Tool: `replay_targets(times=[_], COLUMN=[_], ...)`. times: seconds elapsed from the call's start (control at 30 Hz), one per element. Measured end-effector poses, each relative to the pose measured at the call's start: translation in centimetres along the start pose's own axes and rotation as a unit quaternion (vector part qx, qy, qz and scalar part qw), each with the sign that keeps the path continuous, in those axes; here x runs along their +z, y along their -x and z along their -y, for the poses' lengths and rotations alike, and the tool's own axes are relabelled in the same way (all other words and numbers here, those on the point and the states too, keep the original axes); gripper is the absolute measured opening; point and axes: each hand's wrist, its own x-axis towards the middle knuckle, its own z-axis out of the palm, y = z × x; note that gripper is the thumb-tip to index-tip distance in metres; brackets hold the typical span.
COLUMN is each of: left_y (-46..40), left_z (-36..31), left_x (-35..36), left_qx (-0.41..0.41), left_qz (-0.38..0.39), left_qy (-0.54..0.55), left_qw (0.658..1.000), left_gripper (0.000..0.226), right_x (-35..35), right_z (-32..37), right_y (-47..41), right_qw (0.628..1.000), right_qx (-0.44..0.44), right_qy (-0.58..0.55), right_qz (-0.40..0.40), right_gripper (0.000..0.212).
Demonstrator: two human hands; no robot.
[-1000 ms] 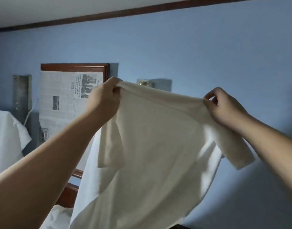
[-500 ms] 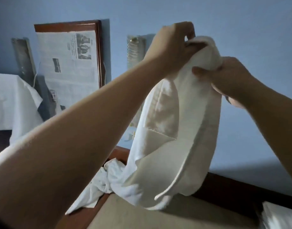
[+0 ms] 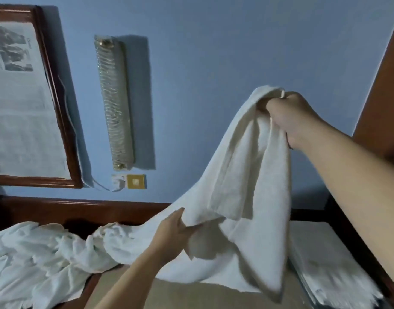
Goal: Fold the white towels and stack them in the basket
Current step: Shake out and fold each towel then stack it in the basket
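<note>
Blue wall behind, fingers (image 3: 272, 106) (seemingly both hands') pinch towel (image 3: 247, 175).

Blue wall (image 3: 214, 52) bearing wood-framed newspaper print (image 3: 24, 97), vertical textured sconce (image 3: 115, 103), brass switch plate (image 3: 136, 181); dark wood rail (image 3: 80, 208) below; dim light.

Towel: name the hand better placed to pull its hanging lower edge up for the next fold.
Probably left. The left hand already grips the towel low down; the right hand holds its bunched top high.
</note>
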Motion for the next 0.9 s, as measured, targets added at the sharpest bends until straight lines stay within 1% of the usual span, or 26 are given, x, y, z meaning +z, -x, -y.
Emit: replay_targets(times=[0.03, 0.07, 0.13, 0.2, 0.27, 0.33, 0.37, 0.4, 0.43, 0.47, 0.5, 0.53, 0.57, 0.63, 0.67, 0.7, 0.77, 0.8, 0.83, 0.87, 0.9], left_y=[-0.2, -0.4, -0.9, -1.2, -1.5, -1.8, -2.0, -2.2, -2.4, -2.4, -2.3, -2.0, -1.6, -0.5, 0.0, 0.4, 1.1, 1.4, 1.5, 1.6, 1.6], left_z=[0.2, 0.1, -1.2, -4.0, -7.7, -12.1, -14.4, -16.6, -18.7, -20.5, -21.9, -23.2, -24.2, -25.6, -26.1, -26.6, -27.2, -27.4, -27.4, -27.2, -26.5], left_x=[0.2, 0.1, -1.0, -2.8, -4.6, -5.6, -5.6, -5.3, -4.7, -4.0, -3.2, -2.4, -1.6, -0.4, 0.0, 0.4, 0.5, 0.4, 0.3, 0.1, 0.0], left_qx=[0.000, 0.002, 0.016, 0.049, 0.112, 0.186, 0.216, 0.236, 0.246, 0.254, 0.263, 0.275, 0.289, 0.309, 0.311, 0.314, 0.321, 0.322, 0.318, 0.309, 0.293], left_qz=[-0.014, -0.036, -0.077, -0.094, -0.101, -0.097, -0.085, -0.071, -0.058, -0.047, -0.039, -0.033, -0.033, -0.033, -0.033, -0.039, -0.062, -0.068, -0.067, -0.061, -0.053], left_qy=[0.031, 0.050, 0.059, 0.068, 0.061, 0.038, 0.030, 0.018, 0.002, -0.010, -0.018, -0.024, -0.030, -0.034, -0.034, -0.037, -0.045, -0.051, -0.061, -0.068, -0.067], left_qw=[0.999, 0.998, 0.995, 0.992, 0.987, 0.977, 0.972, 0.969, 0.968, 0.966, 0.964, 0.960, 0.956, 0.950, 0.949, 0.948, 0.944, 0.943, 0.944, 0.947, 0.952], left_gripper=[0.022, 0.021, 0.029, 0.020, 0.011, 0.011, 0.010, 0.007, 0.004, 0.004, 0.008, 0.013, 0.017, 0.019, 0.020, 0.020, 0.015, 0.012, 0.009, 0.006, 0.005], right_x=[-1.0, -2.2, -5.1, -9.1, -13.1, -16.0, -16.5, -16.6, -16.2, -15.7, -14.8, -13.6, -12.6, -10.6, -9.8, -9.1, -8.3, -8.1, -8.1, -8.3, -8.5], right_z=[-0.3, -0.8, -1.8, -3.0, -4.5, -5.9, -6.3, -6.5, -6.5, -6.4, -5.9, -5.2, -5.0, -4.7, -4.9, -5.2, -5.9, -6.2, -6.3, -6.5, -6.6], right_y=[0.5, 0.8, 2.0, 3.0, 4.3, 5.7, 6.6, 7.7, 8.7, 9.8, 10.8, 11.7, 12.3, 13.1, 13.2, 13.1, 12.6, 12.5, 12.4, 12.3, 12.4], right_qw=[1.000, 0.999, 0.994, 0.985, 0.969, 0.935, 0.919, 0.907, 0.901, 0.902, 0.907, 0.916, 0.926, 0.940, 0.946, 0.952, 0.953, 0.946, 0.939, 0.939, 0.947], right_qx=[0.005, 0.006, 0.007, 0.013, 0.032, 0.051, 0.064, 0.083, 0.102, 0.122, 0.136, 0.135, 0.117, 0.076, 0.069, 0.057, 0.028, 0.011, -0.006, -0.014, -0.010], right_qy=[0.011, 0.023, 0.049, 0.077, 0.156, 0.291, 0.350, 0.395, 0.419, 0.412, 0.382, 0.342, 0.313, 0.301, 0.298, 0.290, 0.299, 0.322, 0.342, 0.343, 0.320], right_qz=[-0.013, -0.035, -0.096, -0.156, -0.188, -0.195, -0.168, -0.119, -0.045, 0.040, 0.115, 0.161, 0.175, 0.141, 0.110, 0.082, 0.047, 0.031, 0.017, 0.011, 0.013], right_gripper=[0.019, 0.016, 0.009, 0.009, 0.017, 0.033, 0.037, 0.046, 0.065, 0.087, 0.102, 0.111, 0.116, 0.122, 0.116, 0.101, 0.053, 0.031, 0.017, 0.012, 0.013])
